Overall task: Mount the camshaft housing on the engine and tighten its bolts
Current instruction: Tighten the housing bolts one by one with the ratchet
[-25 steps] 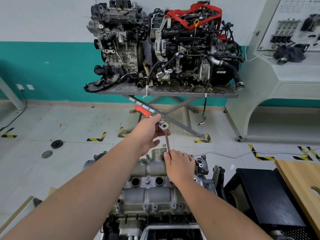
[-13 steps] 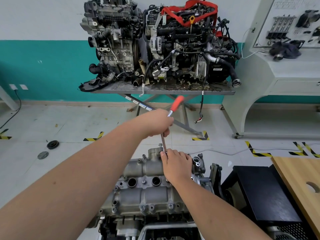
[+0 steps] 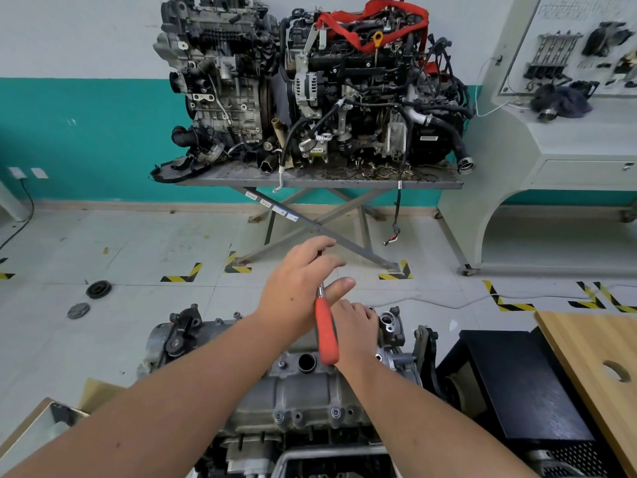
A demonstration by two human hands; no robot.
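Head view: both forearms reach forward over the engine (image 3: 275,439) at the bottom of the frame.
Left hand: the left hand (image 3: 296,291) holds the ratchet (image 3: 325,331) near its head; the fingers lie fairly straight across it and the thumb sticks out to the right, so how firm the hold is cannot be told. The red grip hangs down toward the person, free of the palm.
Right hand: the right hand (image 3: 351,326) rests, fingers bent down, on the far end of the housing (image 3: 300,391), apparently steadying the tool's lower end. What the fingers hold is hidden.
Housing, place: seated on top of the engine, running from near to far under both hands.
Housing, look: grey cast metal, ribbed, one round open bore showing beside the red grip, small bolts (image 3: 335,412) along its near edge.
Handling: judged rigid and heavy, with oily smooth faces; lift it by both ends, not by thin lugs.
Beyond: grey floor with yellow-black tape marks, two more engines on a scissor table (image 3: 344,182) against the teal wall, a wooden board (image 3: 593,346) at right.
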